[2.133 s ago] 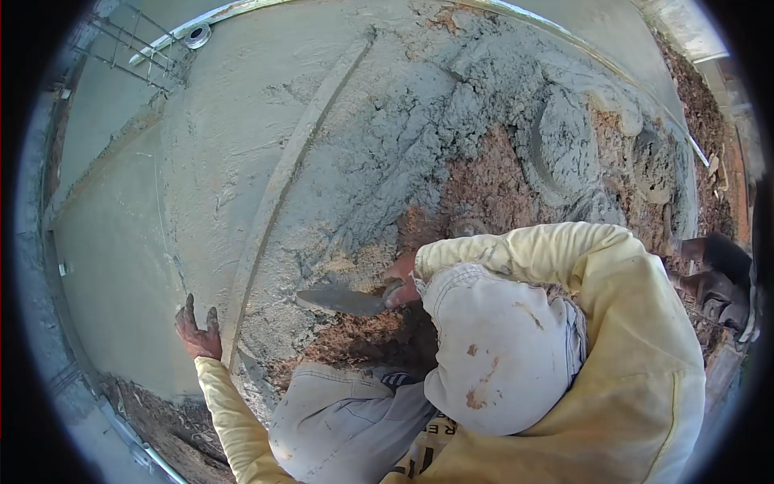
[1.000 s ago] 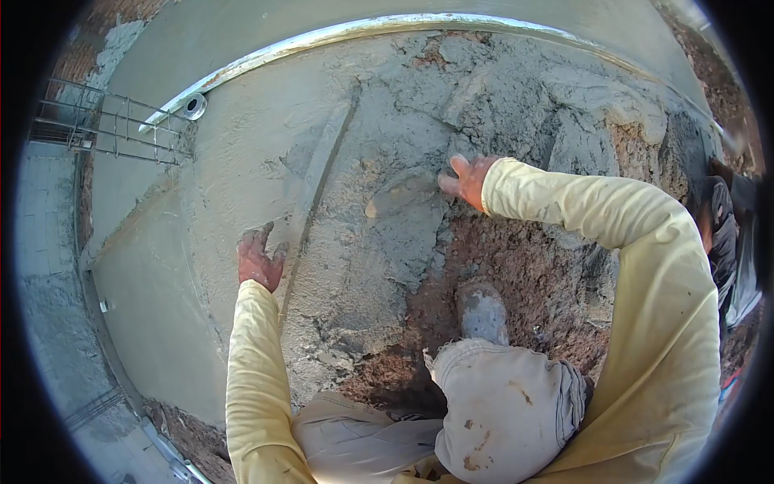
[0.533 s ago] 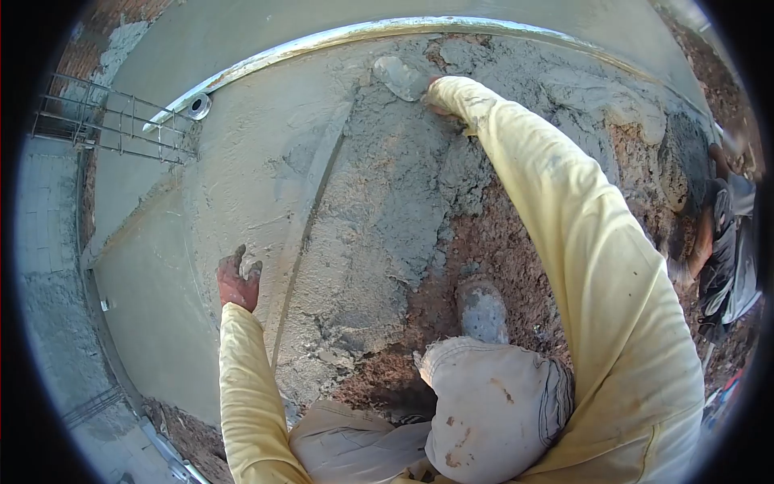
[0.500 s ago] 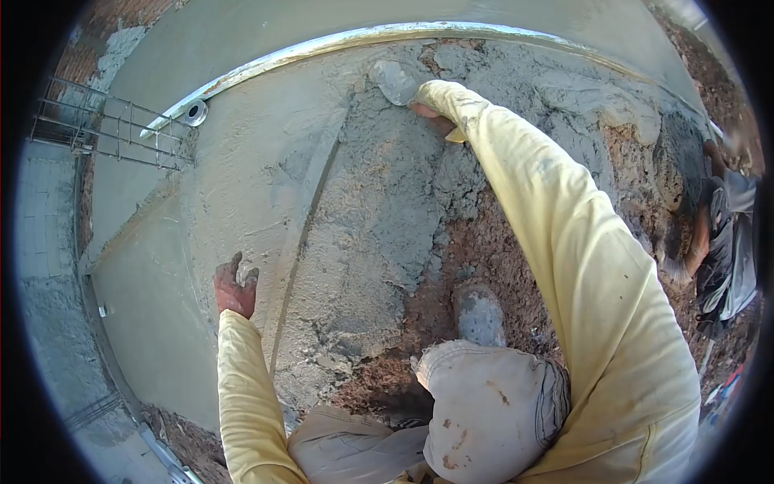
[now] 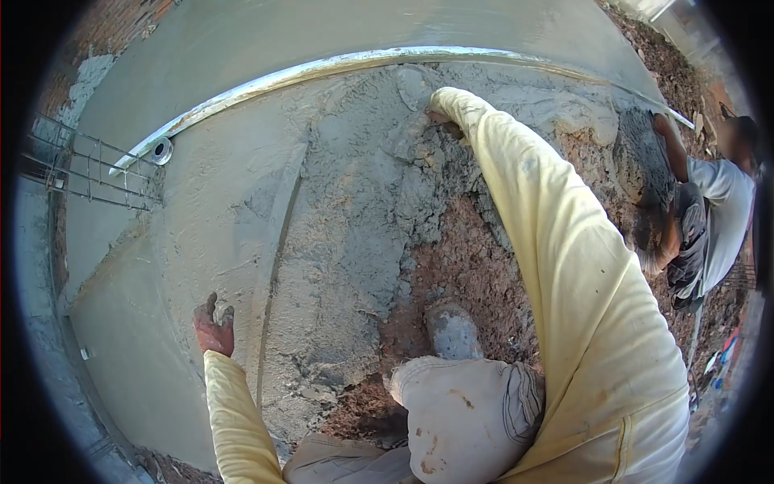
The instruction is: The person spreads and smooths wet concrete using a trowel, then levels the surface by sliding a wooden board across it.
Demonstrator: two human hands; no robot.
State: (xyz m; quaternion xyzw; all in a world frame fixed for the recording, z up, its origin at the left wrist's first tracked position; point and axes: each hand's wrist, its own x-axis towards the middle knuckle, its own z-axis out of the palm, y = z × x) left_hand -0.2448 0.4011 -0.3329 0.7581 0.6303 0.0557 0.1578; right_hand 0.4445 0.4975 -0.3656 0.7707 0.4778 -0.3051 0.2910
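Observation:
My right hand (image 5: 445,125) is closed around a trowel, reaching to the wet concrete near the far side; the sleeve hides much of its grip. The trowel's rounded, concrete-smeared blade (image 5: 414,87) lies against rough grey concrete (image 5: 355,169). My left hand (image 5: 214,327), dirty with cement, is open with fingers apart and holds nothing. It is over smoother concrete (image 5: 218,266), left of a long straight grey strip (image 5: 282,202) running away from me. Whether it touches the surface I cannot tell.
A long pale straightedge (image 5: 355,61) spans the far side, with a round pipe end (image 5: 162,151) by its left end. A rebar cage (image 5: 97,169) juts in at left. Reddish soil (image 5: 459,266) lies before my knee. Another person (image 5: 717,202) crouches at right.
The view has shifted, bringing more of the other person into sight. My right hand and the trowel blade have moved slightly rightward. My left hand stays open.

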